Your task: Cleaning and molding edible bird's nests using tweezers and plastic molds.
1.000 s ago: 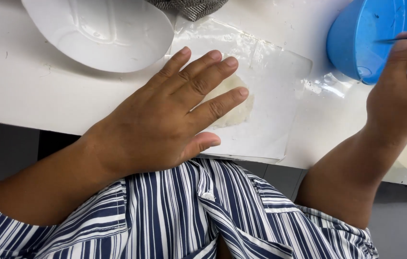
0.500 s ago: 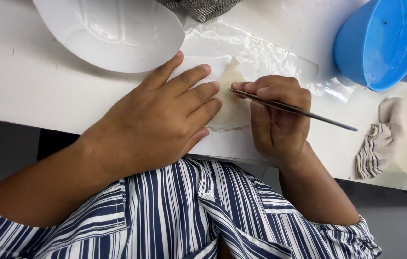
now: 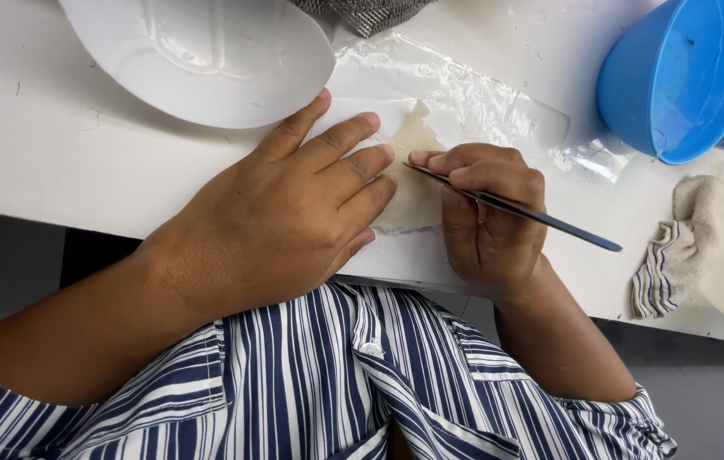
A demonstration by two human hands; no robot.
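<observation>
- The left hand [image 3: 294,209] lies flat, fingers spread, pressing down a pale sheet [image 3: 413,183] on the white table [image 3: 29,145].
- The right hand [image 3: 485,213] pinches a thin dark tool [image 3: 515,209], its tip just beside the left fingertips.
- The tool's long axis runs from that tip out past the right hand, towards a striped cloth [image 3: 677,243].
- A white dish [image 3: 200,60] sits beyond the left hand; a blue bowl [image 3: 677,77] lies beyond the right.

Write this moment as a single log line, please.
left hand: flat on pale sheet | right hand: holding thin tool, tip at sheet | nearby: white plate, blue bowl, cloth
</observation>
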